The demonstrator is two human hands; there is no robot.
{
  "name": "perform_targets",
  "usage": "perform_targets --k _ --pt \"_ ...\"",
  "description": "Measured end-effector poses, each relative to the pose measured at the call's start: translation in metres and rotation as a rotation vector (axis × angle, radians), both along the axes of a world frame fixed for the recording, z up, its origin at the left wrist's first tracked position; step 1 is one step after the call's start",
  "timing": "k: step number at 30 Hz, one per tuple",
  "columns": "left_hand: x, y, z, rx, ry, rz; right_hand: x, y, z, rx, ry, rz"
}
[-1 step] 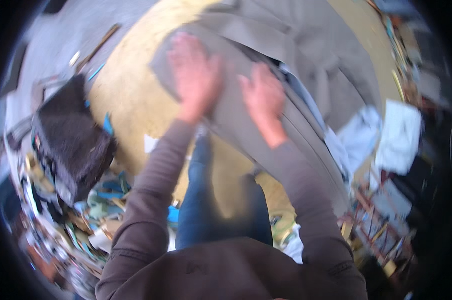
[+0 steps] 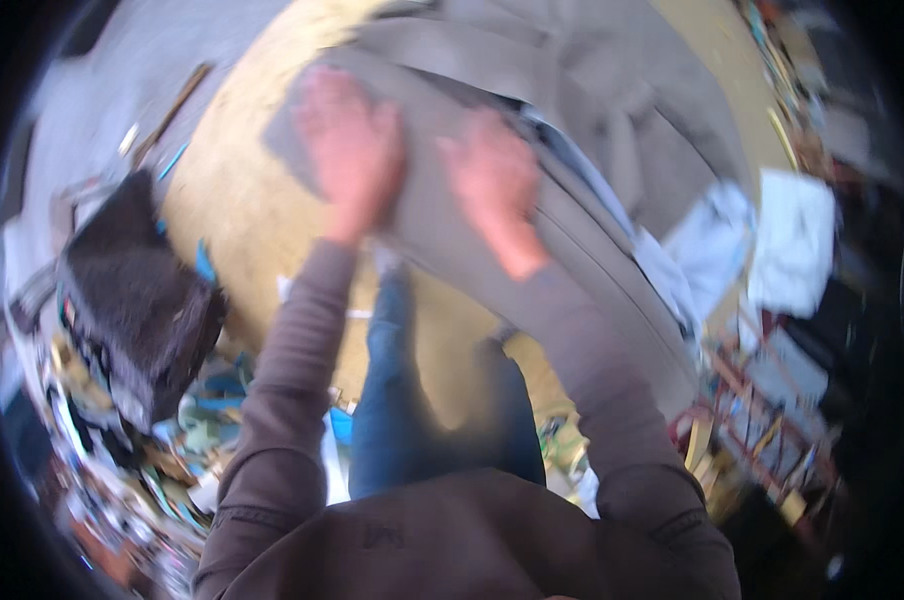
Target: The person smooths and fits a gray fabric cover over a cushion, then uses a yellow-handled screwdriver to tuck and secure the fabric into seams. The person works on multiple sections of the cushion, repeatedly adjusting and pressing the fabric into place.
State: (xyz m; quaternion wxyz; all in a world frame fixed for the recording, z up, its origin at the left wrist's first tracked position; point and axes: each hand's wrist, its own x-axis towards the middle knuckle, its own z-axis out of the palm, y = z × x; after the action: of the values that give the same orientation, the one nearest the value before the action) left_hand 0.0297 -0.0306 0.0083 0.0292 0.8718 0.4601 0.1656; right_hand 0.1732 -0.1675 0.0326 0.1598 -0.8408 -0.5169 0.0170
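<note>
A grey-brown piece of fabric (image 2: 582,250), folded and several layers deep, lies over a yellowish surface in front of me. My left hand (image 2: 352,145) rests flat on its far left end, fingers stretched out. To the right of it, my right hand (image 2: 492,175) also lies palm down on the fabric with its fingers extended. Both hands are blurred by motion and hold nothing I can see. Pale blue cloth (image 2: 707,235) shows along the fabric's right side, partly tucked beneath its folds.
A dark, fuzzy block-shaped piece (image 2: 137,280) stands at the left above a heap of mixed scraps (image 2: 202,420). A folded white cloth (image 2: 794,240) lies at the right, near more scraps and reddish frame-like pieces (image 2: 772,420). A brown stick (image 2: 177,110) lies far left on grey floor.
My hands and the fabric's left end sit slightly farther left in the picture, while the view itself has shifted a little. Both hands stay flat on the fabric.
</note>
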Motion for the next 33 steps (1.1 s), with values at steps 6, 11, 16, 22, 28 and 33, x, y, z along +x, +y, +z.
perform_targets --k 6,11,16,22,28,33 --pt "0.031 -0.108 0.022 -0.108 0.103 -0.017 -0.005 -0.077 0.017 0.091 -0.012 -0.084" --pt "0.076 -0.31 0.013 -0.121 0.084 -0.277 0.03 -0.263 0.011 0.046 0.026 -0.203" --pt "0.129 -0.489 0.021 -0.089 0.127 -0.534 0.074 -0.463 0.006 -0.032 -0.05 -0.36" --pt "0.194 -0.664 0.021 -0.285 0.246 -0.762 0.115 -0.656 -0.002 -0.091 0.001 -0.579" --pt "0.259 -0.77 0.006 -0.258 0.114 -1.06 0.15 -0.786 -0.031 -0.077 -0.07 -0.844" --pt "0.309 -0.815 0.012 -0.283 -0.014 -1.243 0.169 -0.826 -0.049 -0.072 0.403 -1.213"
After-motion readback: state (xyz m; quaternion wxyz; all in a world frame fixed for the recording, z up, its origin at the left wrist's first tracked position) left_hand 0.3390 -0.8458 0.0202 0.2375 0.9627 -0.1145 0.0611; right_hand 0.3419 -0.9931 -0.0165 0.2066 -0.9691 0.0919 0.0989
